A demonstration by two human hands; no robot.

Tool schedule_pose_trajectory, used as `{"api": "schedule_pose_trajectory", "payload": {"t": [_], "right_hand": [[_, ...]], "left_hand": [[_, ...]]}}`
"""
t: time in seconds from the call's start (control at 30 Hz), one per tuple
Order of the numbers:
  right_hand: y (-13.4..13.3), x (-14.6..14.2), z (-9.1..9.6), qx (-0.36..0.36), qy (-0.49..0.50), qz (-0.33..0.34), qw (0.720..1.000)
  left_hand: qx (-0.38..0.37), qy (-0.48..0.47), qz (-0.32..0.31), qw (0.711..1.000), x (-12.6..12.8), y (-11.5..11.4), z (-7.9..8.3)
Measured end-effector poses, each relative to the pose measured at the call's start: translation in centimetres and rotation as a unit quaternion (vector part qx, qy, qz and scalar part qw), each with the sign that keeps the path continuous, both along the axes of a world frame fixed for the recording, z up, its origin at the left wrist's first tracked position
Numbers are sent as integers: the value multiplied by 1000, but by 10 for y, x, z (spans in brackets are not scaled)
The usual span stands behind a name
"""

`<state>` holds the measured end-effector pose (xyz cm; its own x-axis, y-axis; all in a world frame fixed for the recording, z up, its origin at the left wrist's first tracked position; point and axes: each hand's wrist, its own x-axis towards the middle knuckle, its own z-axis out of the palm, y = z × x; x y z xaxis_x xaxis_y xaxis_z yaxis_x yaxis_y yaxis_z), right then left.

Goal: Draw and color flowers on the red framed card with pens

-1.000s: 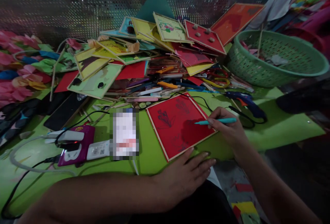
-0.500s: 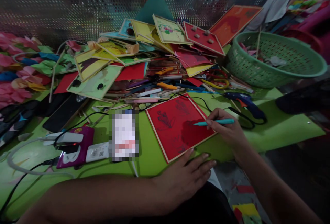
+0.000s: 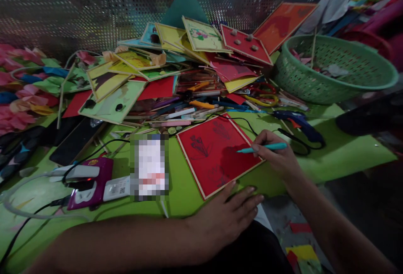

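A red card (image 3: 201,169) framed with thin wooden strips lies on the green tabletop (image 3: 185,194) in front of me. Dark flower-like drawings mark its left side, top and lower part. My right hand (image 3: 273,154) pinches a teal pen (image 3: 275,146), its tip at the card's right half, over a shadowed patch. Whether the tip touches the card I cannot tell. Below the card's lower edge rests my left hand (image 3: 228,213), palm down with fingers stretched out, the fingertips close to the wooden strip.
Framed coloured cards (image 3: 204,38) are heaped at the back above pens and sticks. A green basket (image 3: 333,85) stands right, near a blue glue gun (image 3: 294,122). A purple power strip (image 3: 105,177) with cables and a phone-like blurred rectangle (image 3: 149,167) lie left.
The view has shifted slightly, moving the background a little to the left. Both hands, the teal pen and the red card keep nearly the same places.
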<state>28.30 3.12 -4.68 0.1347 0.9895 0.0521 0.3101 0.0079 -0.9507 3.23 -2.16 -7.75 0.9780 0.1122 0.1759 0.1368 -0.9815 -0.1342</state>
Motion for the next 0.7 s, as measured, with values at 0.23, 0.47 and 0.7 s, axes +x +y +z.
{"api": "schedule_pose_trajectory", "payload": {"t": [0.23, 0.47, 0.7], "right_hand": [[1, -2, 3, -15, -19, 13, 1000], [-1, 0, 2, 8, -22, 3, 1000], [-3, 2, -1, 14, 7, -22, 1000]], "left_hand": [[4, -1, 5, 1000, 1, 0, 0], [0, 8, 5, 1000, 0, 0, 1], [1, 11, 2, 1000, 0, 0, 1]]}}
